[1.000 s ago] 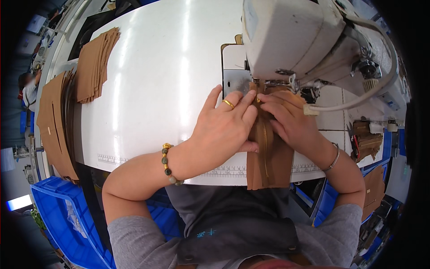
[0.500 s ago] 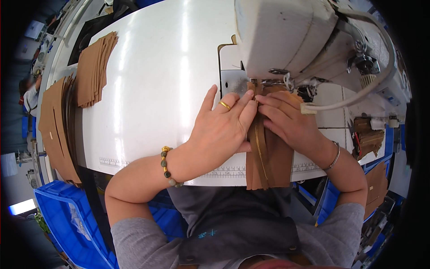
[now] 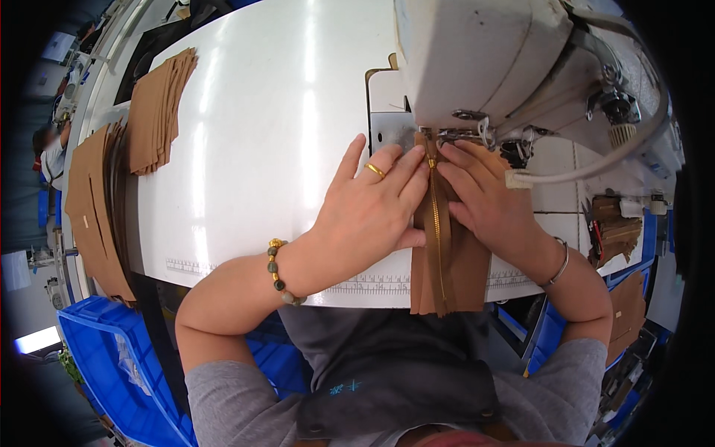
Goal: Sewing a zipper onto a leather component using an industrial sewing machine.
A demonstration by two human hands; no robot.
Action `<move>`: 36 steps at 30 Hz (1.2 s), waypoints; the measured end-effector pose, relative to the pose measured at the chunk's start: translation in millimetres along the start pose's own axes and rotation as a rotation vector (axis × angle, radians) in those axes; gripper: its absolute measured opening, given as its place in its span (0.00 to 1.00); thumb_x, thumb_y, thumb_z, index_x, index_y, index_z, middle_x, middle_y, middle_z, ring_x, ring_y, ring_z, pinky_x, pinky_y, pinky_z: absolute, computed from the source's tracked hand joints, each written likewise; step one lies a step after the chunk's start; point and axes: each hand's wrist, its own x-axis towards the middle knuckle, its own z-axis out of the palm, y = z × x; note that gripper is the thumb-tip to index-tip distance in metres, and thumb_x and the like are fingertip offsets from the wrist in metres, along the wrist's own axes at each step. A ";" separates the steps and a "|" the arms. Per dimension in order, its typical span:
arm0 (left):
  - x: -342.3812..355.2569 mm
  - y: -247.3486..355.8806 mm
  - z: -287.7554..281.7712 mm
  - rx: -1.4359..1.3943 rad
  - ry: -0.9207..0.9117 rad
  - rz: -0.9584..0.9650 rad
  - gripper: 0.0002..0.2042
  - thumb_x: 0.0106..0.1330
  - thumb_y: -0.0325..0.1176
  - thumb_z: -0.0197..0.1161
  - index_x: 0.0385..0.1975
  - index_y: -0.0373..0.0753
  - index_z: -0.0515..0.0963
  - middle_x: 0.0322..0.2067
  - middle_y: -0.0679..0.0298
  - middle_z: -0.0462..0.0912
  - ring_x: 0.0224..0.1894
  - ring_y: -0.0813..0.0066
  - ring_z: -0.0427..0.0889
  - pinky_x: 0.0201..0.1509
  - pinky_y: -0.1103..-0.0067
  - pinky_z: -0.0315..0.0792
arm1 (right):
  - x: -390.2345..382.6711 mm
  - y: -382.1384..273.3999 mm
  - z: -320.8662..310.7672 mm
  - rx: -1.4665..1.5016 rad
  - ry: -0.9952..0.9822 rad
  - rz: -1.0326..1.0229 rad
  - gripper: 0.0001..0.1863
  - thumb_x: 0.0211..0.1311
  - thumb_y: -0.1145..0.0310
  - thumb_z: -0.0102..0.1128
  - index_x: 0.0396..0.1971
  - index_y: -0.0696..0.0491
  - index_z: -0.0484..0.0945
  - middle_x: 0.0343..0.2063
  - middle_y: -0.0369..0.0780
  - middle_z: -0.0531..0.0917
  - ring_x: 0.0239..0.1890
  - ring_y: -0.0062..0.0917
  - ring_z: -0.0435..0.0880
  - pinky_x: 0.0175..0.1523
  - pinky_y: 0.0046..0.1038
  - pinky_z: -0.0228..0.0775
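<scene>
A brown fabric piece [image 3: 471, 272] lies under the sewing machine's needle area, and its near end hangs over the table's front edge. Along it runs a brown zipper [image 3: 437, 223] with gold teeth, its pull showing between my hands. My left hand [image 3: 372, 197] rests with fingers outstretched, the fingertips on the zipper's left side and the thumb apart. On the right side, my right hand [image 3: 488, 197] lies fairly flat, pressing the fabric with its fingertips near the presser foot [image 3: 447, 135]. The needle tip cannot be made out.
The white sewing machine [image 3: 477, 59] fills the far right. Stacks of brown fabric pieces [image 3: 158, 112] and slit panels [image 3: 91, 212] sit at the left. A blue crate [image 3: 112, 357] stands lower left. More brown pieces [image 3: 620, 231] and a red-handled tool [image 3: 594, 232] lie at the right.
My fingertips have moved apart, uncovering the zipper pull. The right hand has straightened its fingers and slid slightly forward; the zipper lies straighter.
</scene>
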 end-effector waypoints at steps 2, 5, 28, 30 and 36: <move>-0.9 3.3 -0.1 0.011 -0.007 0.008 0.43 0.44 0.52 0.78 0.62 0.37 0.76 0.67 0.62 0.76 0.67 0.61 0.72 0.75 0.52 0.61 | -2.6 -3.5 -0.8 -0.042 -0.067 0.003 0.31 0.48 0.63 0.76 0.54 0.55 0.80 0.62 0.44 0.81 0.59 0.35 0.84 0.58 0.38 0.78; -3.3 7.6 -0.7 0.037 -0.012 0.020 0.43 0.43 0.53 0.77 0.61 0.36 0.77 0.67 0.61 0.76 0.67 0.61 0.72 0.76 0.52 0.60 | -4.7 -6.0 -0.3 -0.016 -0.085 0.016 0.32 0.47 0.63 0.76 0.55 0.56 0.79 0.64 0.45 0.80 0.60 0.35 0.83 0.59 0.40 0.76; 4.6 1.0 7.5 0.013 0.063 0.047 0.37 0.49 0.51 0.75 0.58 0.34 0.78 0.65 0.58 0.77 0.66 0.59 0.72 0.74 0.53 0.62 | -6.4 -7.5 -5.8 -0.030 -0.150 0.046 0.37 0.48 0.61 0.76 0.59 0.59 0.77 0.69 0.49 0.75 0.62 0.38 0.82 0.68 0.44 0.69; 6.2 -0.1 8.7 0.012 0.069 0.058 0.37 0.49 0.51 0.75 0.58 0.34 0.78 0.65 0.58 0.77 0.66 0.59 0.73 0.74 0.53 0.62 | -7.0 -6.5 -5.4 -0.052 -0.140 0.041 0.37 0.48 0.61 0.76 0.60 0.59 0.77 0.70 0.48 0.74 0.62 0.37 0.82 0.68 0.45 0.69; 9.2 -2.6 9.4 0.036 0.080 0.045 0.39 0.49 0.51 0.76 0.60 0.34 0.78 0.65 0.60 0.76 0.66 0.60 0.72 0.74 0.53 0.62 | -6.2 -2.5 -1.4 -0.082 -0.126 0.061 0.37 0.49 0.61 0.77 0.61 0.57 0.77 0.68 0.46 0.76 0.61 0.36 0.83 0.67 0.47 0.69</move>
